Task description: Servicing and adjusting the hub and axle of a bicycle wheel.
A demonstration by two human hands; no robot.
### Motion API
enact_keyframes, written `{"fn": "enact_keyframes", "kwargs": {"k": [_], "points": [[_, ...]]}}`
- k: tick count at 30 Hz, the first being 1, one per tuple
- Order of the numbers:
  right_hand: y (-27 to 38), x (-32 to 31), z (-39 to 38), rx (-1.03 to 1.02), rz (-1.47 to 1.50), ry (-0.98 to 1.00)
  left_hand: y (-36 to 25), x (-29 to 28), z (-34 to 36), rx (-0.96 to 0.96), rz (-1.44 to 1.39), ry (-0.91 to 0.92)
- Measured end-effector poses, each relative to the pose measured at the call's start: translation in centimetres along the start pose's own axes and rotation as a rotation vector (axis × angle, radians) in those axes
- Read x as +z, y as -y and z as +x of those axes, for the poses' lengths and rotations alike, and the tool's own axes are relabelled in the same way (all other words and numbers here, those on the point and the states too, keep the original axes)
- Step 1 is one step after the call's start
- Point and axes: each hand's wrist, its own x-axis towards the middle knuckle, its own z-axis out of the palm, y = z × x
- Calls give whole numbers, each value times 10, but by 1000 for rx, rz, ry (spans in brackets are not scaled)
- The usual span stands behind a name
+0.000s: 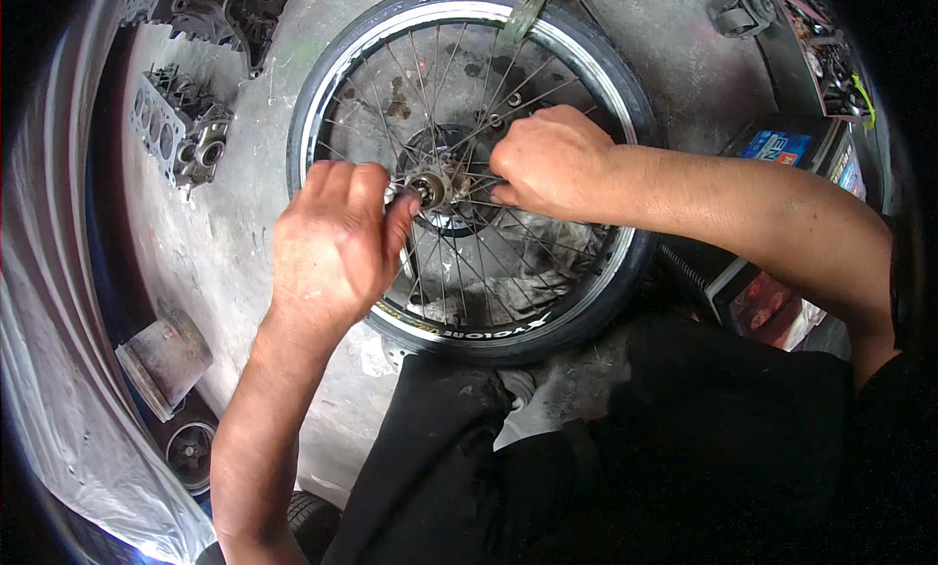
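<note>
A spoked wheel (594,57) with a black tyre lies flat on the floor in front of me, one side of its hub (427,190) facing up. A round bearing seat shows at the hub's centre, and a dark disc (454,223) sits beneath the spokes. My left hand (337,238) is closed at the hub's left, its thumb tip at the hub's rim. Something small and shiny shows between thumb and fingers, too little to name. My right hand (557,164) is closed over the spokes right of the hub; its fingertips and anything in them are hidden.
Small metal rings (514,100) lie on the floor beneath the spokes. Engine parts (181,130) stand at the left, above a dirty bucket (166,365). Boxes (782,150) sit by my right arm, with a tray of tools (831,57) beyond. A plastic sheet (49,272) hangs at far left.
</note>
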Motion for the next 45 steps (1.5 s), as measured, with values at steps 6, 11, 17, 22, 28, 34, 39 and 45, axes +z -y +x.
{"fn": "enact_keyframes", "kwargs": {"k": [6, 11, 17, 22, 28, 34, 39, 45], "points": [[3, 1, 2, -15, -19, -18, 10, 6, -1, 19, 57, 128], [2, 4, 2, -28, -46, 11, -5, -7, 3, -44, -11, 91], [1, 7, 3, -59, -68, -17, 5, 4, 2, -188, 19, 360], [1, 5, 4, -50, -50, 1, -1, 5, 6, -23, -55, 38], [-4, 4, 2, -51, -25, 7, 7, 12, 5, -205, -9, 278], [-58, -43, 21, 196, 101, -722, -1, 10, 2, -30, -13, 121], [-134, -38, 28, 464, 398, -429, 5, 17, -2, -92, -165, 97], [-112, -48, 6, 395, 833, -264, -10, 4, -30, -216, -211, 97]]}}
